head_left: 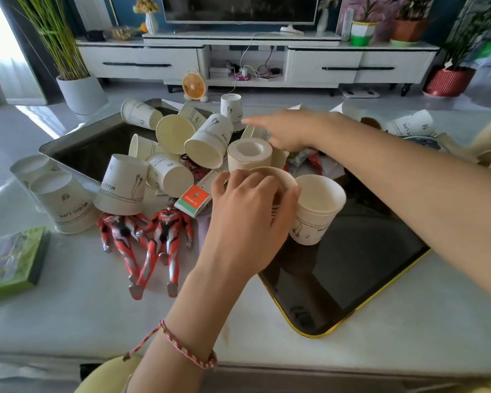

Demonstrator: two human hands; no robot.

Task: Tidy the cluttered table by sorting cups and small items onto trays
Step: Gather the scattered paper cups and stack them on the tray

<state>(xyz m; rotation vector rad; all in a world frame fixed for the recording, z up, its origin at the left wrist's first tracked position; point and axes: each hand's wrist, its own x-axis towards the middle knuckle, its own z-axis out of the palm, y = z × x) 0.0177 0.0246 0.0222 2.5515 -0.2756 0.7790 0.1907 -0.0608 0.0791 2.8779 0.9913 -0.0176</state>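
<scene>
My left hand [250,211] grips the rim of an upright paper cup [278,177] over the near black tray with the gold edge [360,279]. A second upright white cup [316,208] stands on that tray just right of it. My right hand [284,129] stretches out to the left over the heap, fingers straight, holding nothing. Several white paper cups lie tipped in a pile [207,143] across the far steel tray [97,148]. An upside-down cup [250,156] stands behind my left hand.
Three upturned cups [65,199] stand at the left. Two red toy figures [150,239] and an orange-and-white small box [193,199] lie near the tray. A green box [12,259] sits at the far left; more cups [411,126] at the far right.
</scene>
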